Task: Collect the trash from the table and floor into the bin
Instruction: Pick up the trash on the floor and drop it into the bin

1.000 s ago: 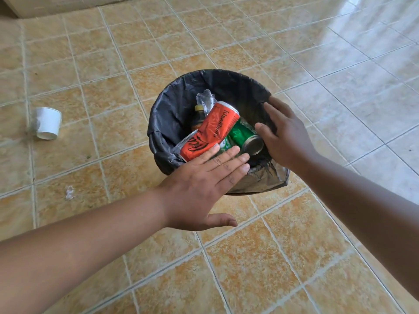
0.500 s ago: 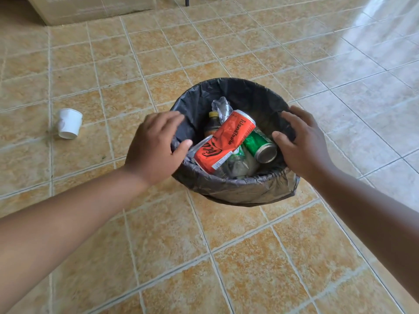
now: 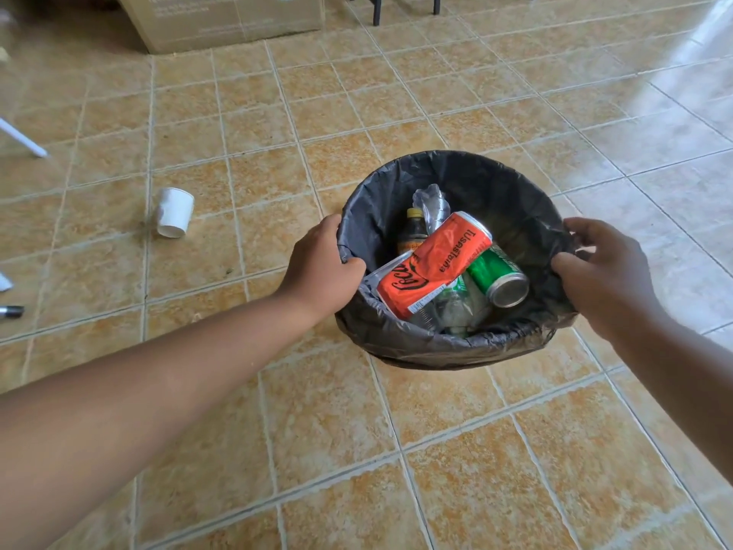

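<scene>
Floor, far left: dark marker-like object (image 3: 11, 311) at the frame edge, with a white scrap (image 3: 4, 282) just above it; both only partly in view, so cannot tell whether they count as trash
White cup (image 3: 173, 212): lying on its side on the tiled floor (image 3: 436, 450), well apart from the bin, not yet collected
Left hand (image 3: 323, 265): fingers curled over the bin's left rim, thumb inside against the black liner; closed on the rim
Bin (image 3: 436, 345): stands on the floor between the two hands, liner folded over the rim
Contents, left to right: brown bottle with yellow cap (image 3: 412, 231), crumpled clear plastic bottle (image 3: 432, 204), dented red can (image 3: 434, 265) lying across the top, green can (image 3: 497, 275) beside it, clear plastic underneath
Right hand (image 3: 609, 273): fingers spread, tips pinching the liner at the right rim; grip looks looser than the left
Progress, judged: a fair load already binned; the cup at least remains, and no surface is in view, so its state is unknown
Change from earlier frames: a second ago the left hand lay flat over the cans, and the right sat at the rim near the green can; since then both have moved outward to opposite rims
Camera: now further back, showing a cardboard box (image 3: 238, 17) at the top that was not visible a second ago
</scene>
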Available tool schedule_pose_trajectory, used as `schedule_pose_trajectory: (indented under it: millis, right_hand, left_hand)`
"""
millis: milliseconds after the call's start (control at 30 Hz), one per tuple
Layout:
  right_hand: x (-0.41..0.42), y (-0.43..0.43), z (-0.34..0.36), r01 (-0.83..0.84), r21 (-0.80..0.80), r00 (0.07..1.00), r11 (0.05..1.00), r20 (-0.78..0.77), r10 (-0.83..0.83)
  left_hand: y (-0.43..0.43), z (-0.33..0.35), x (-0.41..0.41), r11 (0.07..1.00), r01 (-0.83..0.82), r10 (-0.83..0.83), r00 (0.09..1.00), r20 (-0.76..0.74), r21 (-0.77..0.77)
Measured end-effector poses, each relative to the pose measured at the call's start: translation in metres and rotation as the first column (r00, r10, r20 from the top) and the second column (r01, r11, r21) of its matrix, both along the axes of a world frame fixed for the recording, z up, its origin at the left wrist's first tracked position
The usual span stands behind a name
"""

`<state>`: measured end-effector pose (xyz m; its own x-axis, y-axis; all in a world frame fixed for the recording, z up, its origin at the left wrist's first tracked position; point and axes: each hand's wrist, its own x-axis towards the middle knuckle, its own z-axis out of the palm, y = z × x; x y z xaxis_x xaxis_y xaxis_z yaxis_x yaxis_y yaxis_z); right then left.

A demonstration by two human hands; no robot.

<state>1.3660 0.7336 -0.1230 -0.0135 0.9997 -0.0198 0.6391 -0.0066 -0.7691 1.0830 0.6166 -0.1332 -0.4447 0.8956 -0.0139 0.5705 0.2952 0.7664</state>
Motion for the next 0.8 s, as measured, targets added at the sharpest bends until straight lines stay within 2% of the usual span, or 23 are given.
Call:
schedule_pose_trajectory:
  millis: [300, 533, 800]
  right_hand:
    - [-0.069, -0.013, 0.018, -0.118, 0.005, 0.990, 0.993, -0.071, 0.119]
    - [-0.170, 0.006, 0.047, -0.270, 0.045, 0.960, 0.962, 0.086, 0.266]
    - [-0.278, 0.047, 0.139, -0.378, 0.077, 0.896, 0.923, 0.281, 0.344]
  left_hand:
    - [-0.032, 0.023, -0.060, 0.977, -0.192, 0.190, 0.981, 0.034, 0.095]
    - [-0.046, 0.046, -0.153, 0.953, -0.287, 0.289, 0.957, -0.007, 0.096]
    - [-0.026, 0.128, -0.240, 0.937, -0.321, 0.326, 0.945, -0.013, 0.141]
